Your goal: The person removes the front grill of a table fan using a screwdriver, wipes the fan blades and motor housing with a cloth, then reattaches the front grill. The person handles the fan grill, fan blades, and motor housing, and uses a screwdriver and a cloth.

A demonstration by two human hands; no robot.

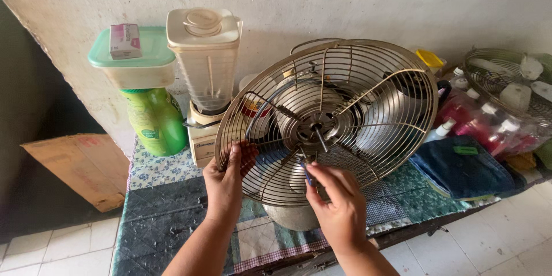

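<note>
Fan guard point(345, 80): a round wire grille, tilted back, stood at the middle of the worktop point(167, 207); a bare motor shaft point(319, 137) is seen at its hub.
Left hand point(225, 179): clenched on the guard's rim at 8 o'clock, thumb over the wires.
Right hand point(339, 201): fingers pinched on a small blue-handled tool point(308, 175) just below the hub, at 6 o'clock.
Blender point(206, 75): placed at 10 o'clock of the guard, beside a green bottle point(155, 121).
Folded blue cloth point(463, 169): laid at 4 o'clock.
</note>
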